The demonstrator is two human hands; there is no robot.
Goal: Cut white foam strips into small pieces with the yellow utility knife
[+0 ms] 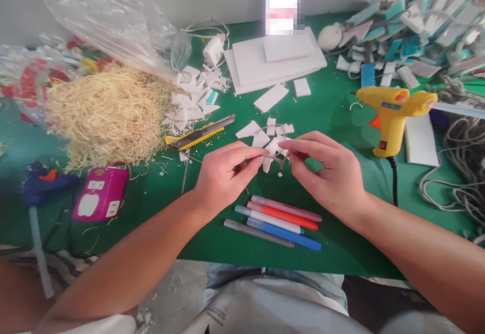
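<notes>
Well, handheld strand, bag behind straw.

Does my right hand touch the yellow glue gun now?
Apart: the head view plainly shows green tabletop between your right hand and the yellow glue gun.

Your left hand and right hand pinch thin grey strand by white scraps; markers nearer you

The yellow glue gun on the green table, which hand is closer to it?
Your right. The right hand is just to the left of the yellow glue gun, not touching it. The left hand is farther left, beyond the right hand.
</notes>
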